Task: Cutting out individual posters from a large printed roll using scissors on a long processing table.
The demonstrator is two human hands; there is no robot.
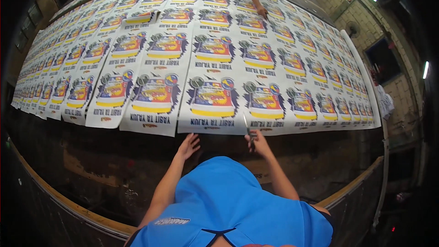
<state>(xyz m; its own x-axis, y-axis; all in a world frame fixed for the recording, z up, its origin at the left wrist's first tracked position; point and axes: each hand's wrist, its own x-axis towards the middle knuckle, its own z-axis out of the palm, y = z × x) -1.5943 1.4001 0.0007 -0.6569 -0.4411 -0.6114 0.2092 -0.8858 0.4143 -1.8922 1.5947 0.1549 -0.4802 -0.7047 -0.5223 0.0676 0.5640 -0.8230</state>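
A wide white sheet [219,122], cloth by its look, covers the table and bears repeated colourful printed designs. My right hand [259,143] grips scissors [248,129] at the sheet's near edge, their blades pointing away from me over the print. My left hand [189,146] is open, fingers apart, just below the near edge, close to the gap between the wide piece and a strip [153,123] on its left. It holds nothing. Several more printed strips lie side by side farther left, their near ends hanging unevenly.
Across the table, a co-worker's hand [261,11] reaches onto the sheet, with a dark object at the fingers. A folded-over printed piece [141,18] lies on the far left strips. A wooden rail [87,212] runs behind me. A fan [352,29] stands by the right wall.
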